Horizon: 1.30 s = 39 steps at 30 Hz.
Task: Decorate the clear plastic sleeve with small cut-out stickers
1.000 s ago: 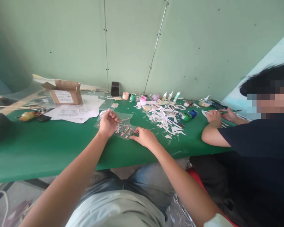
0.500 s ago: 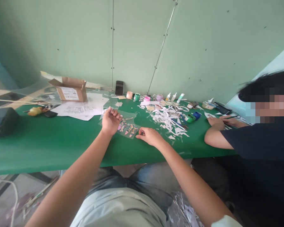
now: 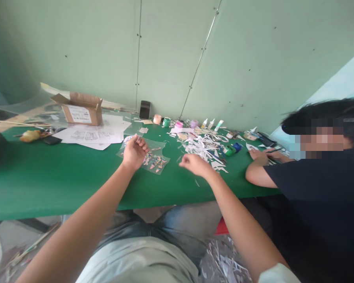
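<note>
My left hand point(image 3: 135, 152) rests palm up over the left part of a clear plastic sheet point(image 3: 163, 168). Its fingers are curled in, and a small pale bit shows by the fingertips, too small to name. Small colourful pieces point(image 3: 157, 161) lie on the sheet, pink ones among them. To the right of the sheet, apart from it, my right hand point(image 3: 195, 164) hovers over the green table with thumb and fingers pinched. Whatever the pinch holds is hidden. White paper scraps point(image 3: 202, 145) lie heaped just behind that hand.
An open cardboard box point(image 3: 82, 112) stands on printed sheets point(image 3: 106, 133) at back left. Paint jars point(image 3: 166, 122), glue bottles point(image 3: 218, 125) and a phone point(image 3: 145, 109) line the wall. At right, a co-worker's hands point(image 3: 258, 154) handle paper. A bag of scraps point(image 3: 224, 261) sits below.
My right hand has moved right, away from the edge of the plastic sheet, and stays pinched. My left hand keeps its place over the sheet. The whole view has shifted slightly.
</note>
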{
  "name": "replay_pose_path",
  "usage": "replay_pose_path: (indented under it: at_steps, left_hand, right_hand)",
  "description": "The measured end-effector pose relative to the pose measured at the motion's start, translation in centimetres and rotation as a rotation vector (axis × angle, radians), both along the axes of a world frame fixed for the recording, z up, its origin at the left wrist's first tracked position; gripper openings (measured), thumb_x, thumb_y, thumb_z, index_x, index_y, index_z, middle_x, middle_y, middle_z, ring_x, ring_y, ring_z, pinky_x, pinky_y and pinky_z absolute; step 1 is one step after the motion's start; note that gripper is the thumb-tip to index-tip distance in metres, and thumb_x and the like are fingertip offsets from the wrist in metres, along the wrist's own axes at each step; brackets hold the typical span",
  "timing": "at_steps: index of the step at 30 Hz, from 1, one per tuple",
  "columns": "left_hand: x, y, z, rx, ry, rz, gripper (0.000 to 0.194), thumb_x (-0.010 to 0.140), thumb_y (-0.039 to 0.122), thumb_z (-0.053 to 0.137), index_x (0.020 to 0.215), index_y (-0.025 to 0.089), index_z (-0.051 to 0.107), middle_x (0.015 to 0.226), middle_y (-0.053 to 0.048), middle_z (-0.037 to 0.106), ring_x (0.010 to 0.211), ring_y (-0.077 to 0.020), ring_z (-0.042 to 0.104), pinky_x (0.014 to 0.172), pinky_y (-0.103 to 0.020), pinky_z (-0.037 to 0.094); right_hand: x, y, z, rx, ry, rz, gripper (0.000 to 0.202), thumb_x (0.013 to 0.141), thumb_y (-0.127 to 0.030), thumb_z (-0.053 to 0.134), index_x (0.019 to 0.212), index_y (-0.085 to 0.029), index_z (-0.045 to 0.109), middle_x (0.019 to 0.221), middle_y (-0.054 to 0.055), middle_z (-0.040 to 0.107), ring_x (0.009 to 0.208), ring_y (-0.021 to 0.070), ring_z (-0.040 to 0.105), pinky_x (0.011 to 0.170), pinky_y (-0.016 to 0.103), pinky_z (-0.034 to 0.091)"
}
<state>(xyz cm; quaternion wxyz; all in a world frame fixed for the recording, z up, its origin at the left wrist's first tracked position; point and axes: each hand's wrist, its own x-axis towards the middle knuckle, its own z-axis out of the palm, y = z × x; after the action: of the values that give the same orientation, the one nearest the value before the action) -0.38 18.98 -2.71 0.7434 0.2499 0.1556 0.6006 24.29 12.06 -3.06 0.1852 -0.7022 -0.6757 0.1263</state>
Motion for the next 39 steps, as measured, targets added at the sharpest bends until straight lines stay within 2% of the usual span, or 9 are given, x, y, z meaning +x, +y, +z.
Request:
replay_pose_path:
  at_steps: [5, 8, 13, 17, 20, 27, 30, 34, 39]
  left_hand:
    - [0.0, 0.2, 0.1, 0.004, 0.02, 0.002, 0.044, 0.1, 0.029, 0.049, 0.058, 0.02, 0.036, 0.053, 0.005, 0.036, 0.044, -0.0091, 0.038, 0.044, -0.021, 0.037]
    - [0.0, 0.4, -0.1, 0.021, 0.062, -0.003, 0.046, 0.099, 0.029, 0.05, 0.056, 0.021, 0.034, 0.051, 0.005, 0.035, 0.044, -0.0091, 0.038, 0.045, -0.021, 0.037]
    - [0.3, 0.9, -1.2, 0.08, 0.214, -0.051, 0.047, 0.1, 0.028, 0.052, 0.056, 0.02, 0.036, 0.051, 0.006, 0.038, 0.045, -0.008, 0.042, 0.045, -0.02, 0.039]
    - [0.7, 0.8, -2.7, 0.156, 0.401, -0.171, 0.027, 0.098, 0.032, 0.061, 0.078, 0.014, 0.059, 0.063, 0.006, 0.053, 0.049, -0.0063, 0.048, 0.046, -0.019, 0.044]
    - [0.8, 0.6, -3.7, 0.229, 0.524, -0.249, 0.021, 0.097, 0.031, 0.063, 0.088, 0.013, 0.063, 0.07, 0.004, 0.059, 0.051, -0.006, 0.051, 0.046, -0.018, 0.045]
    - [1.1, 0.2, -4.9, 0.404, 0.782, -0.371, 0.023, 0.096, 0.028, 0.064, 0.08, 0.013, 0.062, 0.062, 0.006, 0.057, 0.045, -0.0043, 0.048, 0.041, -0.016, 0.041]
    - [1.4, -0.3, -5.1, 0.461, 0.858, -0.417, 0.023, 0.096, 0.027, 0.065, 0.077, 0.013, 0.062, 0.06, 0.007, 0.056, 0.044, -0.0043, 0.048, 0.041, -0.016, 0.042]
    - [1.5, -1.0, -4.8, 0.504, 0.884, -0.427, 0.023, 0.094, 0.024, 0.068, 0.075, 0.013, 0.062, 0.057, 0.008, 0.056, 0.044, -0.0049, 0.049, 0.043, -0.017, 0.043]
    - [1.7, -1.7, -3.0, 0.489, 0.791, -0.33, 0.025, 0.08, 0.028, 0.079, 0.068, 0.016, 0.062, 0.051, 0.006, 0.056, 0.039, -0.0077, 0.049, 0.037, -0.02, 0.035]
  right_hand:
    - [5.3, 0.4, 2.1, 0.206, 0.051, -0.307, 0.013, 0.084, -0.019, 0.066, 0.095, -0.017, 0.071, 0.087, 0.011, 0.073, 0.081, 0.0237, 0.066, 0.076, 0.032, 0.046]
    - [6.5, -0.8, 2.7, 0.247, 0.164, -0.304, 0.013, 0.089, -0.024, 0.061, 0.094, -0.017, 0.071, 0.066, 0.001, 0.065, 0.058, 0.0174, 0.059, 0.064, 0.029, 0.046]
    - [7.3, -2.8, 3.7, 0.331, 0.336, -0.318, 0.054, 0.106, -0.038, 0.023, 0.086, -0.018, 0.069, 0.046, -0.009, 0.042, 0.039, 0.0117, 0.032, 0.044, 0.022, 0.037]
    - [7.1, -1.9, 3.2, 0.331, 0.381, -0.373, 0.044, 0.102, -0.045, 0.05, 0.075, -0.014, 0.066, 0.06, -0.005, 0.058, 0.049, 0.008, 0.049, 0.053, 0.021, 0.047]
    - [5.3, -1.2, 1.9, 0.342, 0.405, -0.369, 0.027, 0.098, -0.04, 0.063, 0.091, -0.014, 0.066, 0.079, 0.0, 0.067, 0.065, 0.013, 0.063, 0.063, 0.028, 0.054]
    - [-4.7, -1.2, -1.1, 0.457, 0.538, -0.202, 0.033, 0.09, -0.046, 0.054, 0.101, -0.019, 0.068, 0.061, -0.001, 0.06, 0.057, 0.0183, 0.057, 0.057, 0.028, 0.045]
    - [-8.3, -0.7, -1.8, 0.43, 0.616, -0.096, 0.038, 0.086, -0.053, 0.053, 0.088, -0.019, 0.069, 0.057, -0.001, 0.059, 0.056, 0.018, 0.057, 0.056, 0.028, 0.045]
    - [-9.8, -0.3, -2.0, 0.437, 0.701, -0.039, 0.034, 0.079, -0.053, 0.059, 0.072, -0.02, 0.065, 0.064, 0.003, 0.066, 0.062, 0.0192, 0.061, 0.061, 0.029, 0.049]
    - [-9.5, -1.3, -2.2, 0.504, 0.786, -0.1, 0.036, 0.083, -0.054, 0.055, 0.063, -0.023, 0.051, 0.053, -0.003, 0.052, 0.052, 0.0142, 0.049, 0.053, 0.026, 0.042]
